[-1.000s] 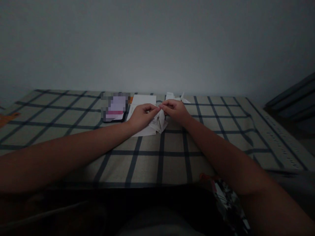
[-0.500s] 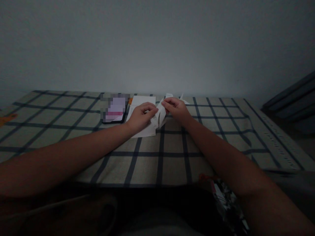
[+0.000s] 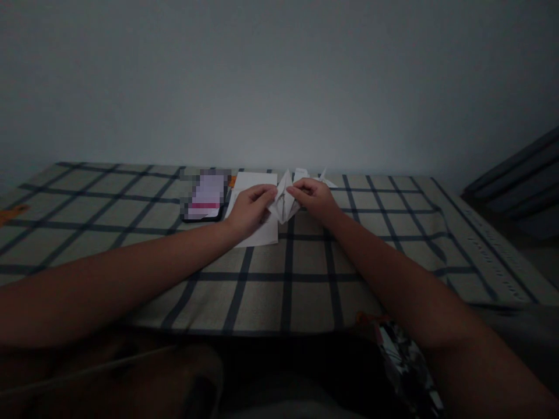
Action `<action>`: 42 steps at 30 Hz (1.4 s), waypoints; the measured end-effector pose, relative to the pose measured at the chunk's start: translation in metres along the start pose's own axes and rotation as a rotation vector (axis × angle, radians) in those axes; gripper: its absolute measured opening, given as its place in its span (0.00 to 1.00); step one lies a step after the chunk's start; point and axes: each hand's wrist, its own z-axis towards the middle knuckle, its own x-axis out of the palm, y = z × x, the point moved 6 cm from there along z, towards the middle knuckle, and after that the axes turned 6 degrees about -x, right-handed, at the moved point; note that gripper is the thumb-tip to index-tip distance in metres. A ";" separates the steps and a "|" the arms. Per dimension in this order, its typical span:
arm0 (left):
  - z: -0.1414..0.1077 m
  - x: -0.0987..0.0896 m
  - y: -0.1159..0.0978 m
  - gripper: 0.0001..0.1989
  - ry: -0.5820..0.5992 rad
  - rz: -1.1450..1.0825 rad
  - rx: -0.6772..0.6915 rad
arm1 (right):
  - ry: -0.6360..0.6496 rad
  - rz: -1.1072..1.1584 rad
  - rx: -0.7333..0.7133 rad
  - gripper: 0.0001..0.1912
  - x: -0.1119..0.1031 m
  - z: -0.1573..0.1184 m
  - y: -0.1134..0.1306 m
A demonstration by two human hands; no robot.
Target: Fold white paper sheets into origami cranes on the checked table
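A folded white paper (image 3: 283, 202) with pointed tips at top and bottom is held between both hands above the checked tablecloth. My left hand (image 3: 252, 208) is closed on its left side, thumb at the front. From the right, my right hand (image 3: 315, 196) pinches the opposite side between thumb and fingers. White paper sheets (image 3: 257, 235) lie flat under and behind my left hand, partly covered by it. Just beyond my right hand sits another folded white paper piece (image 3: 326, 178) with a thin upright point, partly hidden.
A phone (image 3: 205, 198) with a lit, blurred screen lies left of the sheets. The checked cloth (image 3: 144, 203) covers the table up to the wall (image 3: 279, 81). An orange item (image 3: 13, 214) is at the far left edge, and a dark patterned object (image 3: 406, 364) is below my right forearm.
The folded paper has been turned and spread, so its pointed, diamond-like form now faces me. Both hands keep hold of it and have shifted only slightly.
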 end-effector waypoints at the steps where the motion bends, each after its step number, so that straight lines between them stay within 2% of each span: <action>1: 0.000 0.002 0.001 0.11 0.015 -0.038 -0.023 | -0.012 -0.003 -0.003 0.17 -0.001 0.000 0.000; 6: -0.003 0.004 0.000 0.12 0.031 -0.054 -0.035 | -0.022 -0.058 -0.054 0.16 -0.004 0.002 0.004; 12: -0.003 -0.003 -0.003 0.14 -0.036 -0.039 -0.008 | 0.078 -0.089 -0.106 0.16 0.001 0.003 0.002; 18: -0.002 -0.001 -0.002 0.15 -0.014 0.019 -0.007 | 0.153 -0.020 -0.017 0.16 0.008 0.001 -0.001; 28: -0.003 0.001 -0.006 0.16 0.015 -0.002 -0.019 | 0.128 0.069 0.044 0.16 0.009 0.000 -0.002; 33: -0.004 -0.001 -0.005 0.18 0.017 -0.076 -0.057 | 0.114 0.034 0.007 0.16 0.008 0.001 0.000; 42: -0.005 -0.001 -0.003 0.19 0.005 -0.086 -0.072 | 0.081 0.020 0.040 0.18 0.005 -0.001 0.004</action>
